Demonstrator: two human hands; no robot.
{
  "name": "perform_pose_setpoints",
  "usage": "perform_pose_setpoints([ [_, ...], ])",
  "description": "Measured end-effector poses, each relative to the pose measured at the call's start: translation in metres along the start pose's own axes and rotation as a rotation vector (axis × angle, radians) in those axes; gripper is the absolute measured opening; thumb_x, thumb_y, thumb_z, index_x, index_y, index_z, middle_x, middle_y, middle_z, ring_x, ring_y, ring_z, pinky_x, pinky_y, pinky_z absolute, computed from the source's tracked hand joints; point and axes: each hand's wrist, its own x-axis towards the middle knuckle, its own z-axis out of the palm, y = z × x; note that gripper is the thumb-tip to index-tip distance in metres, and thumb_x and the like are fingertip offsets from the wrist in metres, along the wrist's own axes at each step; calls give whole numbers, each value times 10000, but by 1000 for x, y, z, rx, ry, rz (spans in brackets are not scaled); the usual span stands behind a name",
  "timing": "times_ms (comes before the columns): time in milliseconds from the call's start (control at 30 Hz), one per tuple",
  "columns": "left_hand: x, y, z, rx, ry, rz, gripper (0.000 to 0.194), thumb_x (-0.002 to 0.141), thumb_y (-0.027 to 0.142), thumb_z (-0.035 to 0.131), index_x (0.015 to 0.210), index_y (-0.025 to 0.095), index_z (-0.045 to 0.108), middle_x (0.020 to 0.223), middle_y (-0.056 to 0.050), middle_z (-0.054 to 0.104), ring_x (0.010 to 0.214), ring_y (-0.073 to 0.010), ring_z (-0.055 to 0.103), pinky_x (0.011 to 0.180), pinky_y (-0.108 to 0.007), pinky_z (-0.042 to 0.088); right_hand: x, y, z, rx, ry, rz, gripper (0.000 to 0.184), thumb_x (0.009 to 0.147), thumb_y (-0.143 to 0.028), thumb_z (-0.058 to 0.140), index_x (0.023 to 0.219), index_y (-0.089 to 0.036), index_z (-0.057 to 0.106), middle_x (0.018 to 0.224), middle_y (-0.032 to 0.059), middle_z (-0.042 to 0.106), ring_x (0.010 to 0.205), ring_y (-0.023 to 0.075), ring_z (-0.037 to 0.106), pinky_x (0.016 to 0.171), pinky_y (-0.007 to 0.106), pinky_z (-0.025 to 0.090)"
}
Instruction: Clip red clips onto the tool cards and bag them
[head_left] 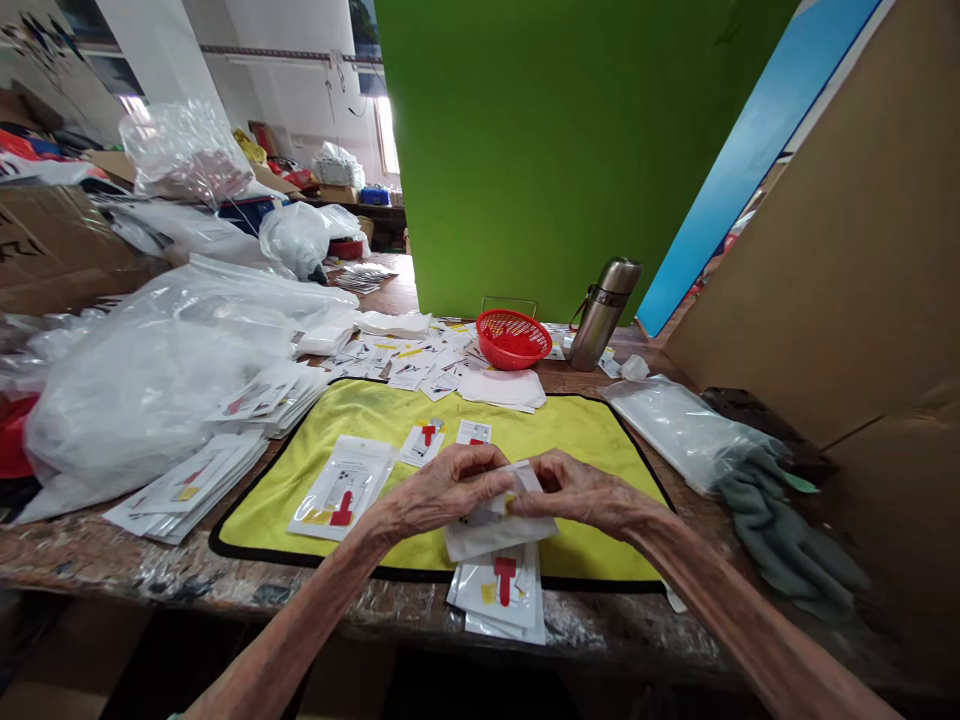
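Both my hands are closed on one white plastic pouch (480, 540), held over the front of the yellow cloth (592, 450). My left hand (457, 485) pinches its upper left side, and my right hand (574, 490) grips its upper right side. A small printed card shows partly between the fingers. Under the pouch, a stack of packed pouches (502, 590) with red tabs reaches past the cloth's front edge. Left of my left hand lies a filled pouch (345, 487) with a red tab. Two small cards, a left card (422, 442) and a right card (474, 432), lie beyond my hands.
A red plastic basket (513, 340) and a steel thermos (604, 315) stand at the back. Loose printed cards (420, 360) spread beside the basket. Stacked pouches (187, 485) and a large plastic bag (165, 370) sit left; a clear bag (690, 430) and grey glove (787, 530) lie right.
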Motion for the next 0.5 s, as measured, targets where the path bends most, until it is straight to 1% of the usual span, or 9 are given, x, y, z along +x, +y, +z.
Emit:
perform_pose_setpoints([
  [67, -1, 1, 0, -33, 12, -8, 324, 814, 457, 535, 748, 142, 569, 650, 28, 463, 585, -83, 376, 507, -202, 293, 0, 1, -1, 11, -27, -8, 278, 721, -387, 699, 864, -150, 680, 761, -12, 615, 657, 100, 489, 609, 208, 352],
  [100, -2, 1, 0, -45, 20, -6, 323, 809, 455, 544, 743, 139, 572, 652, 27, 465, 585, -82, 376, 509, -203, 291, 1, 1, -2, 9, -26, -11, 288, 716, -402, 700, 848, -148, 673, 747, -14, 606, 644, 98, 479, 595, 208, 342],
  [200, -2, 2, 3, -59, 30, 5, 331, 788, 459, 574, 711, 136, 568, 634, 33, 449, 563, -74, 348, 492, -204, 261, 0, 3, -1, -12, 26, 3, 324, 660, -442, 736, 747, -145, 642, 627, -44, 529, 560, 80, 402, 522, 204, 278],
  [267, -2, 2, 5, -79, 38, -7, 343, 782, 471, 579, 708, 136, 567, 620, 35, 442, 547, -70, 331, 480, -206, 245, 0, 3, 1, 0, 46, 9, 335, 644, -449, 746, 732, -146, 633, 611, -50, 514, 549, 75, 389, 514, 203, 269],
  [333, -3, 2, 7, -113, 54, -24, 357, 776, 487, 580, 720, 135, 571, 622, 30, 457, 548, -73, 347, 479, -206, 251, -1, 2, 2, 26, 2, 15, 334, 664, -449, 733, 775, -147, 646, 669, -34, 559, 583, 83, 430, 545, 205, 304],
  [400, -3, 3, 8, -137, 68, -24, 369, 764, 502, 591, 721, 136, 570, 620, 27, 469, 547, -75, 361, 476, -205, 257, -2, 0, 2, 21, -39, 20, 345, 677, -461, 722, 795, -144, 655, 688, -26, 574, 592, 85, 440, 551, 204, 313],
  [500, -4, 5, 10, -157, 40, -19, 371, 748, 503, 619, 720, 138, 562, 620, 27, 488, 545, -72, 366, 478, -201, 262, -1, -2, -1, -19, -50, 34, 377, 662, -488, 732, 721, -128, 639, 600, -46, 504, 537, 63, 371, 500, 194, 264],
])
